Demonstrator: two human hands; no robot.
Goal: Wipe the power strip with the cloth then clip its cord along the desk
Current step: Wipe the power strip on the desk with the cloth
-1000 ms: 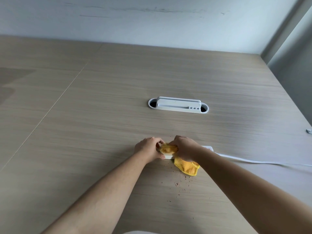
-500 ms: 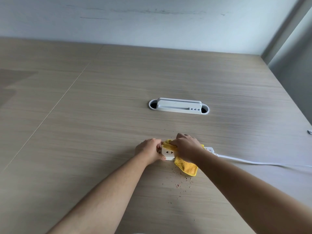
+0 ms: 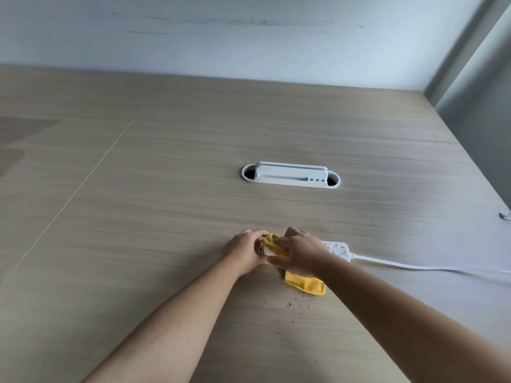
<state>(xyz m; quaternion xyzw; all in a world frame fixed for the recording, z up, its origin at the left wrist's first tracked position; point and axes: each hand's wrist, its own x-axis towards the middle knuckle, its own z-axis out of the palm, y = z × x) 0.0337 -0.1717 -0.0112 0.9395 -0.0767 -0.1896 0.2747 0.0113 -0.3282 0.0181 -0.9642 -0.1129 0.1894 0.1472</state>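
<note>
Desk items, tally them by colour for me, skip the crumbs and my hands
White: 4, the white plastic power strip, its white cord, the white oval cable grommet tray, a small white clip-like piece at the right edge
Yellow: 1, the yellow cloth
Total: 5

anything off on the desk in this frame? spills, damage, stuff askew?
Small reddish-brown crumbs are scattered on the desk just in front of the yellow cloth, probably debris wiped off the power strip. The strip's visible right end also looks smudged. Dark scuff marks run along the wall. Nothing else stands out.
</note>
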